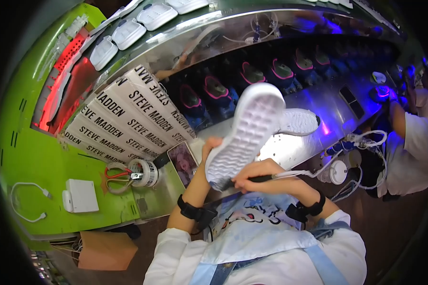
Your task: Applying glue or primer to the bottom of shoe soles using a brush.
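A white shoe [247,128] is held up in front of me, its ridged sole turned toward me. My left hand [210,148] is closed round its left side, and most of the fingers are hidden behind it. My right hand [261,174] grips a black-handled tool [262,178] with a thin white tube or cord at its back end. The tool's dark tip meets the lower end of the shoe, where a dark grey patch shows; the exact kind of tip cannot be made out. A second white shoe [297,122] lies on the metal bench just behind.
Dark shoe forms [217,89] with pink rims line the conveyor. Printed white boxes [128,114] stand left, beside a phone [183,164], tape rolls [147,172] and red-handled scissors [119,177]. White tubing [361,140] loops at right, near another person's sleeve [416,137].
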Action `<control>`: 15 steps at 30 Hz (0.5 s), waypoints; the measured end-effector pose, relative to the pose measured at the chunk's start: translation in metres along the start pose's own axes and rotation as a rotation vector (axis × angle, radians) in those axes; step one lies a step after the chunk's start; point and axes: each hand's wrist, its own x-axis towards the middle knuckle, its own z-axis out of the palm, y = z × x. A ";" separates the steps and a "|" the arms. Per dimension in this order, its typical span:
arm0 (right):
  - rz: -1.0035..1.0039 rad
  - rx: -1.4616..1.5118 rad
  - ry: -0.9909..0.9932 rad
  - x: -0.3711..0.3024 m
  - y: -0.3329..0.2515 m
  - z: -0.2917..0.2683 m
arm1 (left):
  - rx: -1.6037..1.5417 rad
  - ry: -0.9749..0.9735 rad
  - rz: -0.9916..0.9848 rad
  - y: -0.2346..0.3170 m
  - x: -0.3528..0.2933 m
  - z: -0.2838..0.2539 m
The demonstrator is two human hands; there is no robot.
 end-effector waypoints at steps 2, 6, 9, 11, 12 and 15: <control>0.407 0.075 -0.075 -0.009 -0.021 -0.007 | 0.022 0.053 -0.173 0.003 -0.001 -0.003; -0.348 -0.112 0.174 -0.003 -0.007 0.004 | 0.080 0.135 -0.391 0.010 0.008 0.001; 0.082 -0.302 -0.054 -0.016 -0.024 -0.008 | 0.259 0.360 -0.354 0.010 0.002 0.049; -0.107 -0.229 0.102 -0.010 -0.027 -0.001 | 0.575 0.283 -0.013 0.002 -0.007 0.061; -0.302 -0.154 0.254 -0.008 -0.026 0.001 | 0.576 0.279 -0.011 0.004 -0.004 0.060; -0.175 -0.293 0.043 -0.025 -0.008 -0.021 | 0.546 0.507 -0.487 0.013 0.009 0.055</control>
